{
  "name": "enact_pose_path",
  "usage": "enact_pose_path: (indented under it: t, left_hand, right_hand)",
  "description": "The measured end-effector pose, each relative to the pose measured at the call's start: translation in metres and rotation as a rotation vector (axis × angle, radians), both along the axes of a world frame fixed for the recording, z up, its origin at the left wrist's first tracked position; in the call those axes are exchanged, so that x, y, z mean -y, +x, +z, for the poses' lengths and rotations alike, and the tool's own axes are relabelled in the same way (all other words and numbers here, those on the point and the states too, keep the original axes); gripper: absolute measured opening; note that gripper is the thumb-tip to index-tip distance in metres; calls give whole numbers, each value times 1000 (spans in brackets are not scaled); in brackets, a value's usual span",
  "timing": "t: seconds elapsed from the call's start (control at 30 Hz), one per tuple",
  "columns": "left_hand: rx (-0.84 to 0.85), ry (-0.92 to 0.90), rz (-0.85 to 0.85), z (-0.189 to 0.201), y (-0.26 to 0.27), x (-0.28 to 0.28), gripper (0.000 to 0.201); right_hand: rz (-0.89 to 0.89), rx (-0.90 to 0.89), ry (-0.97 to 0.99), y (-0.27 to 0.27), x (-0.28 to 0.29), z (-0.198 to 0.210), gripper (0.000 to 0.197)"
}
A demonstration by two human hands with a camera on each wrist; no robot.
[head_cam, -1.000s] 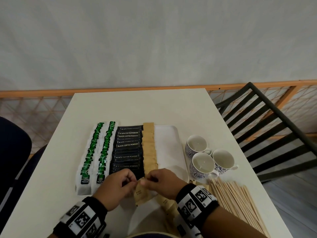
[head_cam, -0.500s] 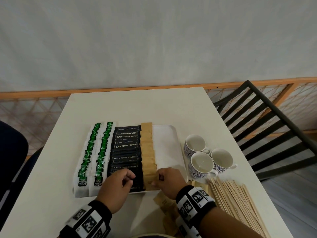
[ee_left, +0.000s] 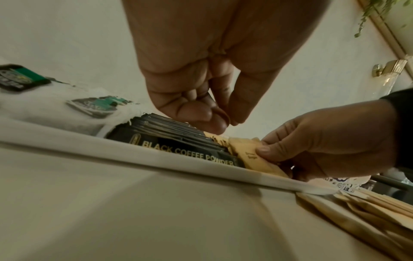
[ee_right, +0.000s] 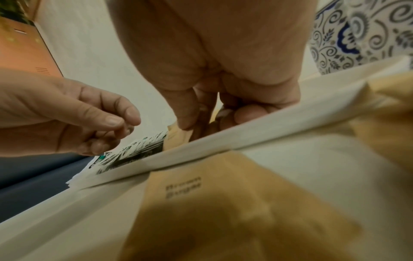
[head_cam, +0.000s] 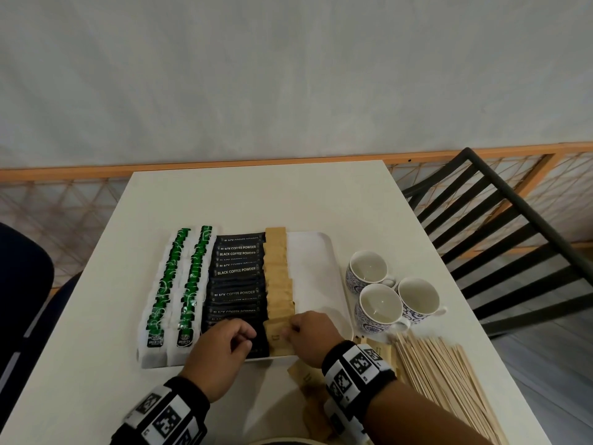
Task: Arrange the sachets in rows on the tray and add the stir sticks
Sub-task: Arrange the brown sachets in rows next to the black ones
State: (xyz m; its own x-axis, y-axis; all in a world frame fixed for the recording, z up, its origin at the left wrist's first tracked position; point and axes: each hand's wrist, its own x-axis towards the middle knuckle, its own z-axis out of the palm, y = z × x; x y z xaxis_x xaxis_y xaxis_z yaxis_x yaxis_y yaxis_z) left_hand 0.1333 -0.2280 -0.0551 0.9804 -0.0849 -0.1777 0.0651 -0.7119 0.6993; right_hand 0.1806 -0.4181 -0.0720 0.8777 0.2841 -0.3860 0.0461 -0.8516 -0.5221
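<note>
1. Pale wall behind, an orange rail with netting below it, and a black slatted chair [head_cam: 500, 239] at the right of the white table [head_cam: 256, 200].
2. On the table, a white tray [head_cam: 316, 277], bare along its right side.
3. Across the tray, from left: two rows of green tea bags [head_cam: 178, 284], one row of black coffee sachets [head_cam: 237, 281], one row of brown sugar sachets [head_cam: 277, 277] (each row overlapping like shingles).
4. Right of the tray, three patterned cups [head_cam: 380, 308], touching each other.
5. In front of the cups, a loose heap of wooden stir sticks [head_cam: 449, 380] flat on the table, none on the tray.
6. Just off the tray's near edge, more brown sachets [head_cam: 305, 377] lying loose, partly hidden under the right wrist.
7. Over the near end of the black row, left hand [head_cam: 224, 351]: fingers curled in toward the thumb, nothing between them, hovering above the sachets without gripping.
8. At the near end of the brown row, right hand [head_cam: 313, 335]: thumb and fingertips pinched on the nearest brown packet [ee_left: 252, 155], tilted against the row inside the tray's near rim.
</note>
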Motion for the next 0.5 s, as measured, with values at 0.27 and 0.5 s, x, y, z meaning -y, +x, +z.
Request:
enact_pose_path:
  t: [0.27, 0.5]
  left_hand:
    - [4, 20, -31, 0, -1, 2, 23]
    - [4, 23, -43, 2, -3, 2, 26]
  right_hand:
    - [-56, -19, -88, -1, -2, -4, 39]
    - [-189, 39, 13, -8, 7, 3, 22]
